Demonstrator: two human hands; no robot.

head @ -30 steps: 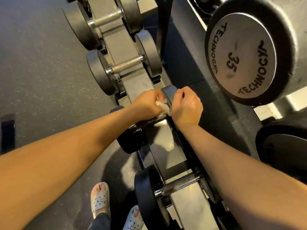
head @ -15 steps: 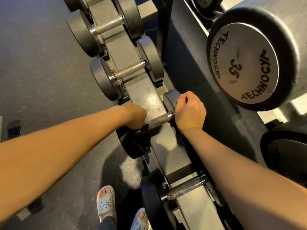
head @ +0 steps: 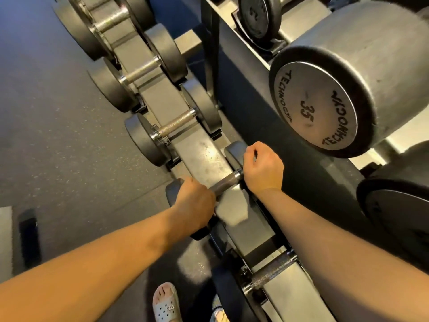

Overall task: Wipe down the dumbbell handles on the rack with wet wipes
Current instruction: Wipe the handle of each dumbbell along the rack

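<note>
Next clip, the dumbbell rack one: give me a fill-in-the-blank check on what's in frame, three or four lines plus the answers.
1. The large dumbbell end at upper right is marked with the number ___.
2. The left hand curls round the ___ end of the knurled handle.
3. The right hand rests curled on the same dumbbell, and bare handle shows between the two ___.
4. No wet ___ can be seen in either hand.
Missing words: 35; left; hands; wipe.

Dark speckled rubber floor point(head: 58, 147) in dim light, pale patch point(head: 5, 231) at its left edge.
</note>
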